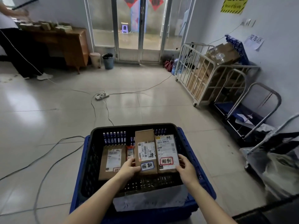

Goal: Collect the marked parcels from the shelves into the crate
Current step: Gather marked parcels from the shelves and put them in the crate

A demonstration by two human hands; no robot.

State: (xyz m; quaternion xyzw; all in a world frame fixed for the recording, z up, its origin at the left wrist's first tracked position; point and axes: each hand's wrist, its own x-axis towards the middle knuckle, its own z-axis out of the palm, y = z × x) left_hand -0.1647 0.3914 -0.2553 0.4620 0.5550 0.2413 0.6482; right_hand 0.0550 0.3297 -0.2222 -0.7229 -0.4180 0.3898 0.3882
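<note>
Both hands were over the crate [97,131], each holding one parcel by its near end. The left hand [129,167] gripped the blue-marked box [145,147], thumb on top beside the mark and fingers [131,160] curled round its left edge. The right hand [186,168] held the red-marked parcel [166,152], its fingers [182,160] wrapped round the near right corner. The two lay side by side and touching, their long axes running straight away from the person toward the crate's far wall. Whether they rested on the crate floor or hung just above it could not be told. Another box [111,160] and a small red packet [130,152] already lay inside to the left. The free floor therefore seemed to be directly beneath the held pair. The coming move looked like a straight lowering, each hand releasing its own parcel.
</note>
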